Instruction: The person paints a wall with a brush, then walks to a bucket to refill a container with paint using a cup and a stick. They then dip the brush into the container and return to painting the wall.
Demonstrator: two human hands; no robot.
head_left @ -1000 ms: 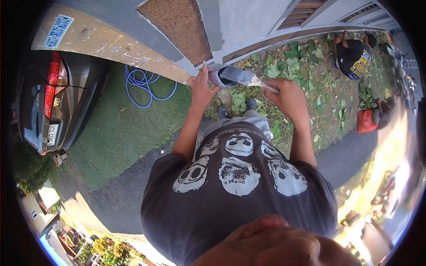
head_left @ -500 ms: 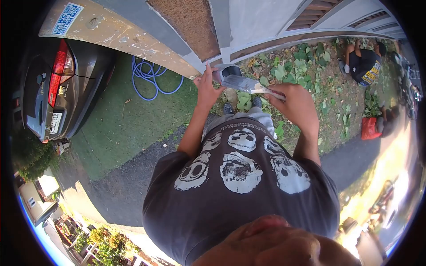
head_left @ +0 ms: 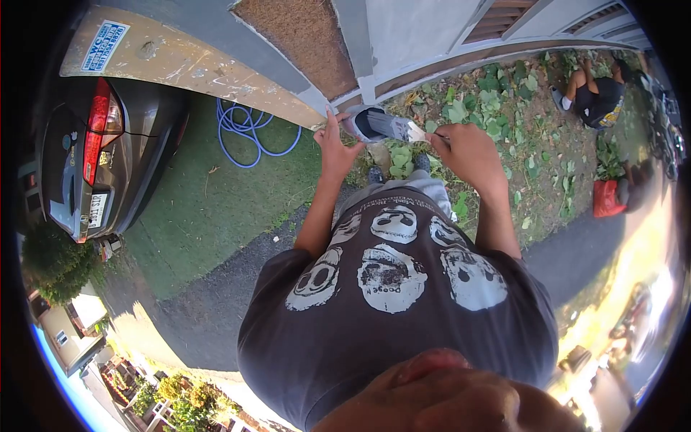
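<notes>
My left hand (head_left: 337, 147) is at a small cup of dark grey paint (head_left: 368, 124), its thumb and a finger spread around the cup's near side beside the wall corner. In my right hand (head_left: 468, 155) is a paintbrush (head_left: 403, 128), gripped by its handle, with grey paint on its bristles. The bristle end points left and lies at the cup's rim. Part of the brush handle is hidden by my right fingers.
A wall (head_left: 425, 43) with grey bands runs along the top. A blue hose (head_left: 248, 133) is coiled at the left, near a parked car (head_left: 137, 144). Leafy plants (head_left: 489, 93) cover the ground; at the right are a crouching person (head_left: 601, 97) and a red bag (head_left: 608, 198).
The brush has moved slightly left, its bristles closer over the cup. My right hand has shifted a little left and is turned differently. The crouching person has changed posture slightly.
</notes>
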